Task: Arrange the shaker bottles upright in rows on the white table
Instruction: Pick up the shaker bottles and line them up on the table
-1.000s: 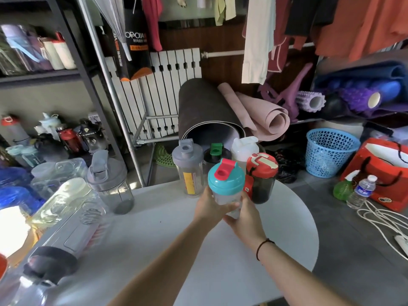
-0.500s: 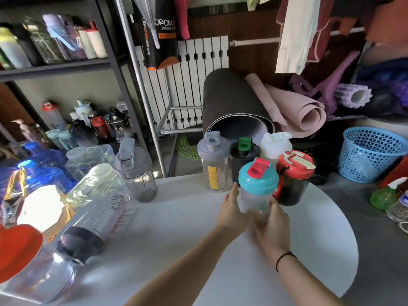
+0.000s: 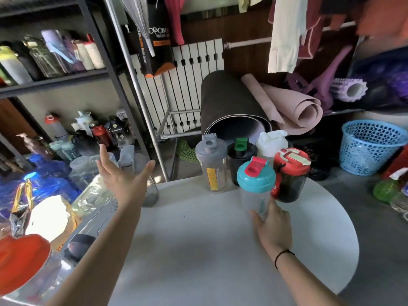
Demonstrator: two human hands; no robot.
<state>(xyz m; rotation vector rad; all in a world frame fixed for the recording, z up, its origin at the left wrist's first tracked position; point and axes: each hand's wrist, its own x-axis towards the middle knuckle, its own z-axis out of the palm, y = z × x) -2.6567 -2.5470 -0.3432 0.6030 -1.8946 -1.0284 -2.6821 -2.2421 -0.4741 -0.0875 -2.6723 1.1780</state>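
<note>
Cluttered shelves full of bottles stand behind the white desk (image 3: 198,250), with rolled mats and a blue basket (image 3: 371,146) further back. On the far edge of the desk I see the rows beginning: a grey-lid shaker (image 3: 212,162), a black shaker with green cap (image 3: 240,155) and a white shaker (image 3: 271,142) behind, then the red-lid shaker (image 3: 291,173) in front of them. The teal-lid shaker (image 3: 256,186) stands upright just beside the red one, touching or almost touching it. My right hand (image 3: 273,228) rests against its lower part with loose fingers, not really grasping. My left hand (image 3: 123,180) is wide open, holding nothing, and reaches toward the grey-lid bottle (image 3: 136,164) at the desk's left edge. I judge that the teal one is placed and the next pick begins. For this, the left grip must clench the grey bottle's body and carry it upright to the row. More bottles (image 3: 92,195) lie on their side at the left, not yet arranged.
</note>
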